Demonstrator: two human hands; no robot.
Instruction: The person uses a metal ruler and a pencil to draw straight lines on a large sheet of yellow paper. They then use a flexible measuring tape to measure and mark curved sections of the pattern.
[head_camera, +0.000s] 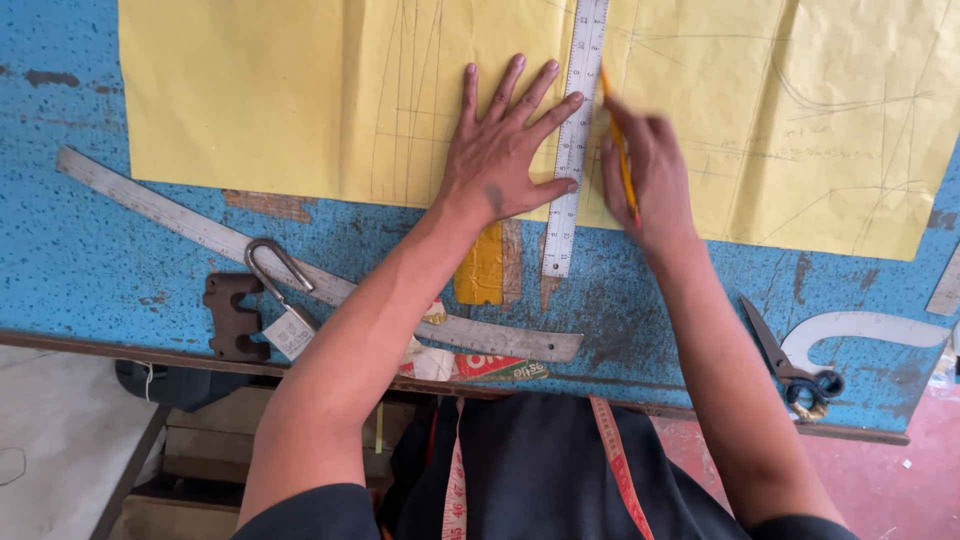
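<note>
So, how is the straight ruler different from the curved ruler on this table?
The straight ruler lies on the yellow paper, pinned by the left hand; the curved ruler rests untouched on the blue table. The straight one runs away from the person, the curved one slants across. Both look like grey metal.

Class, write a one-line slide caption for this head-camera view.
Left hand pins a steel ruler on yellow pattern paper while the right hand runs a pencil alongside.
</note>
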